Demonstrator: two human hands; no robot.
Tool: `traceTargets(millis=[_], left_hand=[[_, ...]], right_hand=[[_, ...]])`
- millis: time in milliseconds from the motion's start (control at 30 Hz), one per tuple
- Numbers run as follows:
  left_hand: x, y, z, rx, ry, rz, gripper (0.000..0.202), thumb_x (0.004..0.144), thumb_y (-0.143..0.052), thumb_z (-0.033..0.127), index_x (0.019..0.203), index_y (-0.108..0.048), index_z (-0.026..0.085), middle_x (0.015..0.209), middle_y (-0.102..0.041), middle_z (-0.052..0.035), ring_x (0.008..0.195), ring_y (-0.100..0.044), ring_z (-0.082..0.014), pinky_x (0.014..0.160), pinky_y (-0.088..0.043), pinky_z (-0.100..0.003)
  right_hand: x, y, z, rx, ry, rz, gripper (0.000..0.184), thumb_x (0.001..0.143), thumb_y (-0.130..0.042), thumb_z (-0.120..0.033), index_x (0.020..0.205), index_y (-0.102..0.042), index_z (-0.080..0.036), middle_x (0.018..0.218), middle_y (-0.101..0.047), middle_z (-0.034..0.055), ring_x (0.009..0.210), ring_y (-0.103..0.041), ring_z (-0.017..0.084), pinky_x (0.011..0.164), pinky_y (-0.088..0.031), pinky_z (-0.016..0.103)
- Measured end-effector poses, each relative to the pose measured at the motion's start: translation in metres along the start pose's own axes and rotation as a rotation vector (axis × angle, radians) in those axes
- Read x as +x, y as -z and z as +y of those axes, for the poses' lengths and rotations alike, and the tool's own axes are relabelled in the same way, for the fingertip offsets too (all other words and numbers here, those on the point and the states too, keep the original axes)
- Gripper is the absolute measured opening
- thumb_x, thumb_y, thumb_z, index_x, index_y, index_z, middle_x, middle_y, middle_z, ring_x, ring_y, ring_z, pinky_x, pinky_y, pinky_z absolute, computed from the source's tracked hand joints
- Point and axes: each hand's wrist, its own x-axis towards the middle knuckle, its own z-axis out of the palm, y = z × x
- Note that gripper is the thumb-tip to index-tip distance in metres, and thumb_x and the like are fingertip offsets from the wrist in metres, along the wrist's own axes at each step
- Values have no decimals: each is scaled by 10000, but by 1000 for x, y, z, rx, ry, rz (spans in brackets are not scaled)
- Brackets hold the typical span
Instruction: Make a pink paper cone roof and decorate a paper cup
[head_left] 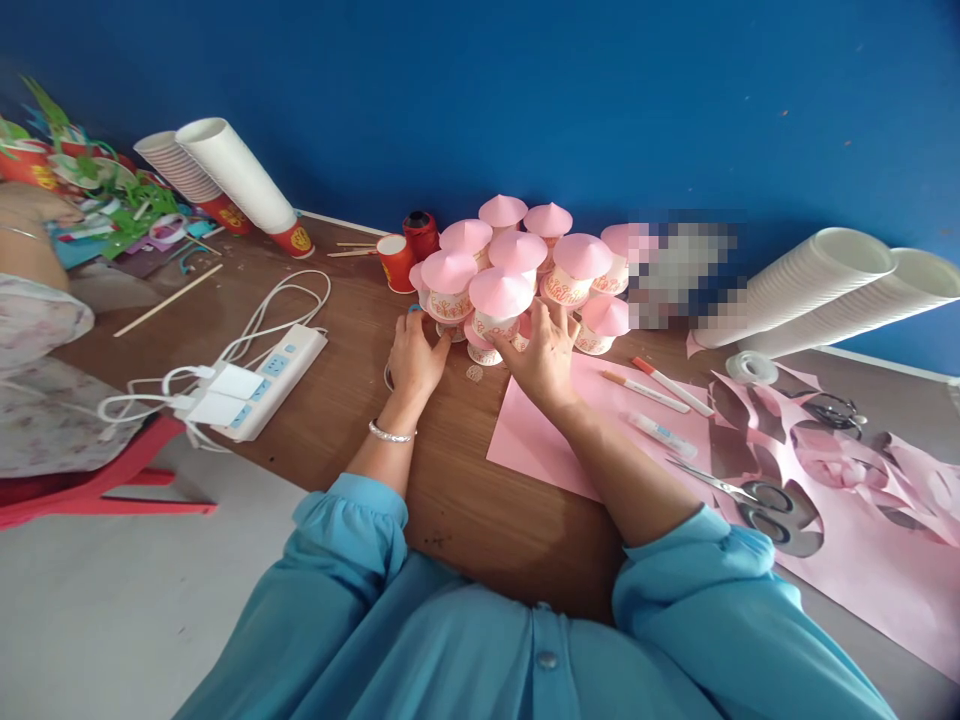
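Note:
A cluster of several small paper cups with pink cone lids [517,270] stands stacked on the brown table [360,400] near the blue wall. My left hand [415,360] rests on the table at the cluster's left side, fingertips touching the lowest cups. My right hand [541,355] has its fingers spread against the front cups at the cluster's base. Neither hand grips anything. A silver bracelet [390,433] circles my left wrist.
A pink paper sheet [540,440] lies under my right wrist, with pens [652,390], scissors [750,495], tape [752,367] and cut pink scraps [840,460] to the right. Stacks of white cups [825,285] lie right and back left [225,175]. A power strip [255,385] lies left. A red cup [395,262] and a thread spool [421,232] stand behind.

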Motion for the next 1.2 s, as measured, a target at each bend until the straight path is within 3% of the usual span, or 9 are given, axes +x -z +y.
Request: traceTargets(millis=[167,300,467,567,767,1200], left_hand=[[-4,7,6,-15,-53,17,175,853,-747,249,949,-601,234,982,-695,-73,954,-691,-271,890,-556,-406],[-9,13,9,-90,-28,-62,59,876,-702,276,885,-669,228,802,-714,-35,796,-692,-236,855,-549,-385],[-14,16,6,-119,51,-72,78,868,-701,309,864,-717,232,784,-762,-36,740,-702,-229,793,-545,-369],[-18,16,7,-104,28,-112,67,869,-703,287,848,-731,230,775,-767,-33,710,-704,-218,764,-545,-348],[-27,12,18,-113,-94,-234,149,894,-696,265,1008,-782,222,811,-782,-29,734,-722,-208,768,-551,-321],[-30,7,26,-64,-263,-277,101,899,-679,187,963,-751,218,854,-779,-62,825,-734,-253,773,-550,-341]], right_hand=[[2,3,0,14,-7,-4,461,859,-706,-425,1243,-562,-213,1257,-685,169,1271,-575,374,1071,-424,581],[4,6,1,-6,2,-20,427,873,-697,-412,1226,-566,-211,1277,-689,177,1273,-580,367,1076,-418,570],[3,6,1,-2,-11,-45,410,895,-654,-379,1259,-560,-216,1296,-687,175,1281,-575,366,1078,-407,578],[2,5,2,0,-7,-49,417,890,-659,-383,1258,-562,-211,1295,-684,174,1274,-579,365,1081,-411,578],[1,5,4,-18,13,-12,388,893,-667,-401,1218,-579,-207,1275,-696,171,1262,-591,359,1117,-400,581],[3,10,4,20,27,-48,454,878,-711,-393,1267,-603,-186,1248,-729,169,1289,-590,357,1162,-365,570]])
